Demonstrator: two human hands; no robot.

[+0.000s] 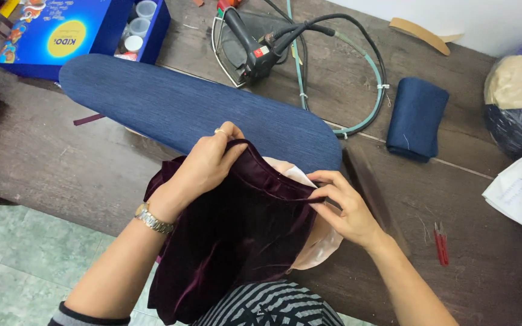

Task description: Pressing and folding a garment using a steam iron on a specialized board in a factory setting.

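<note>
Velvet garment, dark purple with a pale pinkish lining, is draped over the near tip of the blue padded sleeve board, and both hands have it by the folded top edge. The left hand is pinched shut on the edge at the far side, thumb and fingers closed over the seam, wrist bent down, watch facing up. The right hand is also closed on the same edge, fingertips nipping a thin strip of it, palm turned in toward the left grip, forearm coming in from the lower right.

My guess at what could go sideways: velvet is slippery, so with grips this small the edge could slide out and the fold would go uneven between the two hands. The lining just under the right grip could also get caught in the fold and bunch up. The iron sits on the worktop well beyond the left grip, with its cord looping behind the board, so a tug on the fabric could snag it. Red snips lie out past the right grip, clear of things.
</note>
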